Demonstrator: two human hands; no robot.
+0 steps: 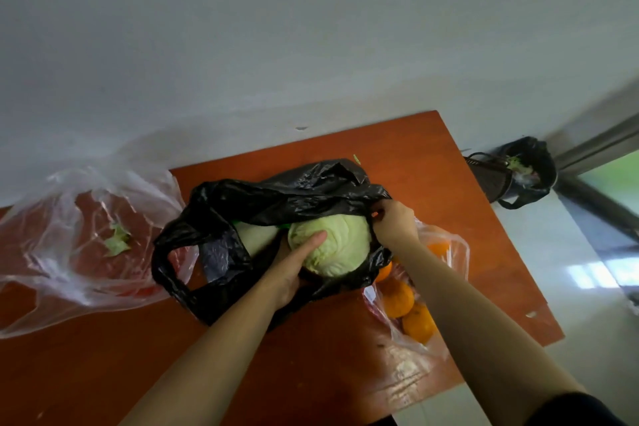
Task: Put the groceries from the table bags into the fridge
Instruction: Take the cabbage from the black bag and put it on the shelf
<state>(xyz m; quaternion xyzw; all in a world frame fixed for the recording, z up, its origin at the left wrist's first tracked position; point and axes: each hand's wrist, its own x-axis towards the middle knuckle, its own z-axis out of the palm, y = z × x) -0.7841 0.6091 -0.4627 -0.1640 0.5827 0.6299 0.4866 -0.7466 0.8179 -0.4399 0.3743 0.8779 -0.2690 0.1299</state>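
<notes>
Pale green cabbage (340, 245) gripped from below by left hand (294, 270), thumb laid across its top. Cabbage sits in open mouth of black plastic bag (262, 197). Right hand (394, 223) pinches bag rim at cabbage's right side, fingers curled. Second pale vegetable (257, 235) in same bag, touching cabbage on left. Right clear bag (449, 242) holds oranges (397, 299), just beside black bag. Left clear bag (69, 211) holds leaf scrap (117, 242). All on orange-brown table (449, 166). Lined bin (529, 169) on floor past table's far right corner.
</notes>
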